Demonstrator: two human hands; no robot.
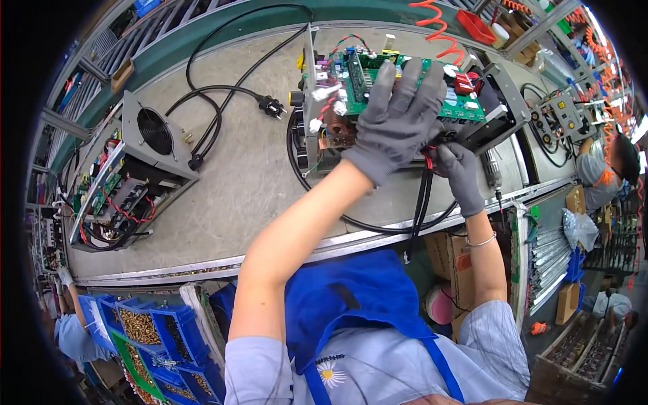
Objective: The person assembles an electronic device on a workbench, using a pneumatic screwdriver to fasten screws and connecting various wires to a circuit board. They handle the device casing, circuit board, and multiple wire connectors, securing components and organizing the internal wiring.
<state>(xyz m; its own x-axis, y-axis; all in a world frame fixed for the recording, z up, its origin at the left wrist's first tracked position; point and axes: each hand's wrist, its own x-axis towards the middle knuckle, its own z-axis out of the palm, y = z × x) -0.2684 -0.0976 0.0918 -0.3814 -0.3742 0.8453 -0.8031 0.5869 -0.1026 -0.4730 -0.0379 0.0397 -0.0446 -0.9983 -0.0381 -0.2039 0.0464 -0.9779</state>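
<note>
A half-built electrical unit stands at the bench's far middle, its grey metal panel (pixel 511 94) on the right side. A green circuit board (pixel 466 113) with white connectors and coloured wires lies on top of it. My left hand (pixel 398 121), in a grey glove, rests over the board with its fingers stretched out. Below the board's near edge, my gloved right hand (pixel 460 177) has its fingers curled at the top of some black cables (pixel 421 202) with a red part. These cables hang over the bench's front edge. The fingertips are partly hidden against the unit.
A power screwdriver (pixel 493 172) hangs or stands just right of my right hand. A second unit with a fan (pixel 156 131) sits at left. A black power plug (pixel 271 106) and its cord lie between. Blue bins (pixel 169 331) of fasteners are lower left; co-workers appear at both sides.
</note>
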